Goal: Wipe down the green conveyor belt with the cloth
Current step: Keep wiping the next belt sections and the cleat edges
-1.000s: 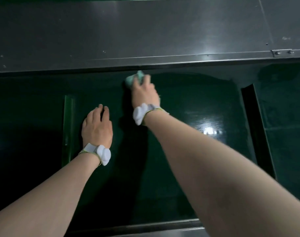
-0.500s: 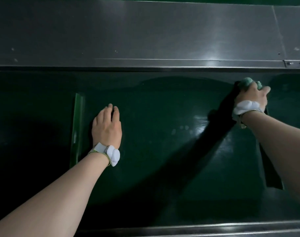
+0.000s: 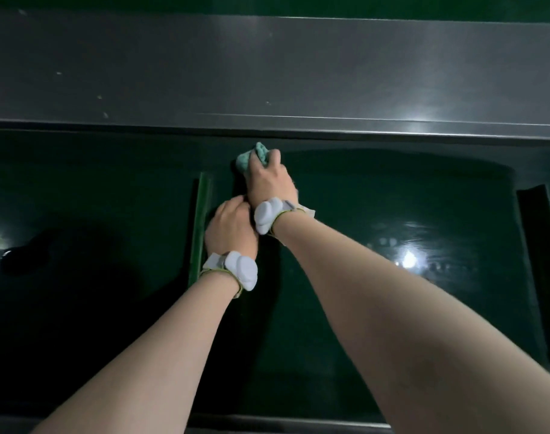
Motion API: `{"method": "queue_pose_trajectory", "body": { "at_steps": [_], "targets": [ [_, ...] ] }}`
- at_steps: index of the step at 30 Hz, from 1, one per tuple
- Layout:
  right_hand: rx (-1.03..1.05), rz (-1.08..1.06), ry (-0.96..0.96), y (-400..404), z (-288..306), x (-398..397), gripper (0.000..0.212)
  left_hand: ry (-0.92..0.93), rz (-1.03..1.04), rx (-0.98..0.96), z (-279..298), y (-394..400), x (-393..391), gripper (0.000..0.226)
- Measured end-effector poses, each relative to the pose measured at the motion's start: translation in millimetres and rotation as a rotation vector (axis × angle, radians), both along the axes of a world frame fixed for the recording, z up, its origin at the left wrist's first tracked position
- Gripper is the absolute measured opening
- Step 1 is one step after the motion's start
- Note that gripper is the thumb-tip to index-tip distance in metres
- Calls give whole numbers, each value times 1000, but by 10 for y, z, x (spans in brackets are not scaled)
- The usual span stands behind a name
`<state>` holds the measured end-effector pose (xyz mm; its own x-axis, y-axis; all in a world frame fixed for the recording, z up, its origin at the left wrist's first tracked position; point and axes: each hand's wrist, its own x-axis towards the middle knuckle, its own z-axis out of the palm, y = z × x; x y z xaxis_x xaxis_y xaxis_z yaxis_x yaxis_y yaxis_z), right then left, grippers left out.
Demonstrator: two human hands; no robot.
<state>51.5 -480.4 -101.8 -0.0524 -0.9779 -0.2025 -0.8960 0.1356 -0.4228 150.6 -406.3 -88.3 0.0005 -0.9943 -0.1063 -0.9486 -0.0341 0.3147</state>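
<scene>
The cloth is gripped in the right hand at the green conveyor belt's far edge, mid-wipe; the left hand, seemingly flat, braces nearby. A sideways sweep is called for.

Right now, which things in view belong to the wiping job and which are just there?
Job: the cloth, bunched under the right hand; the green conveyor belt; the left hand, resting on the belt.

Just there: the steel side rail; the white wrist bands.
</scene>
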Motion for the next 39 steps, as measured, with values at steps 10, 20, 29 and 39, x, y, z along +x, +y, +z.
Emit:
{"method": "queue_pose_trajectory", "body": {
  "at_steps": [10, 20, 29, 39],
  "targets": [
    [-96, -306, 107, 375, 78, -1264, 47, 73, -142, -259, 418, 60, 532, 25],
    [-49, -497, 163, 427, 125, -976, 44, 401, -263, -296, 1553, 514, 197, 14],
    [-4, -80, 24, 489, 57, 471, 51, 207, -9, 0, 563, -271, 537, 20],
    [-84, -137, 74, 1795, -53, 388, 61, -20, -154, -172, 121, 289, 970, 51]
  ]
}}
